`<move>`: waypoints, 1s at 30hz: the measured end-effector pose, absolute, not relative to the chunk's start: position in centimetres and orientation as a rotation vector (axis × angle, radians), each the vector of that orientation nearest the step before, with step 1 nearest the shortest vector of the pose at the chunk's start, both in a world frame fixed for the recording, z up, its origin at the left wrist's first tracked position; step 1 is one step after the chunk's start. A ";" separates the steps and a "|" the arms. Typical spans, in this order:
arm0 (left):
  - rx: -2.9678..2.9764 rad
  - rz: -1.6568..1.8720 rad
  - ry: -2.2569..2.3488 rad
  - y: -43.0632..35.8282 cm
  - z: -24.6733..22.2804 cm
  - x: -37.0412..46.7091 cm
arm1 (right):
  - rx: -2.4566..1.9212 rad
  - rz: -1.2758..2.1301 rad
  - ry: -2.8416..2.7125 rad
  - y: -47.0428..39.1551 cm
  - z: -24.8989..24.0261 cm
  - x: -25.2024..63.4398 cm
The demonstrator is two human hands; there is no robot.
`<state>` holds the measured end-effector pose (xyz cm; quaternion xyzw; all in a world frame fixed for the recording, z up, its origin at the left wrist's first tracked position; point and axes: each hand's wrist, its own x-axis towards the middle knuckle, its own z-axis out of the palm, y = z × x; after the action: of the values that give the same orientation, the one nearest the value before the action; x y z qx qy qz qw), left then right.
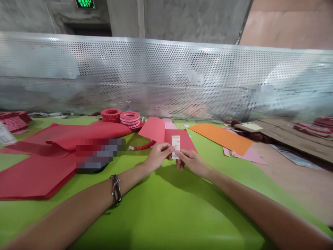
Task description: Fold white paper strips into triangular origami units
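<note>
Glossy green tabletop (161,208) — matt orange paper (222,138).

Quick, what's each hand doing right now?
Left hand: closed, fingers pinching the small white slip.
Right hand: closed, fingers pinching the same slip.

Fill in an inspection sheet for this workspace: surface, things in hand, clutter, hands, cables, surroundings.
Surface: green tabletop, with scraps along its far edge.
Things in hand: small white slip; its print is too small to read.
Clutter: red sheets at left, ring stacks behind, orange sheet and cardboard at right.
Hands: left hand and right hand both pinch the slip; bracelet on the left wrist.
Cables: nothing seen.
Surroundings: perforated metal panel behind, exit sign above.
</note>
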<state>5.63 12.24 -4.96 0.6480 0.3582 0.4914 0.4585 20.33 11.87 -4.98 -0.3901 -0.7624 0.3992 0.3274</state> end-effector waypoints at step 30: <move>1.411 1.292 0.788 12.8 -5.3 5.6 | -0.713 0.423 -2.246 11.0 -2.5 21.5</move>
<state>5.62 12.83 -5.29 0.5862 0.3274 0.5369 0.5108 21.54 11.01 -2.51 -0.2772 -0.8734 0.1645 0.3651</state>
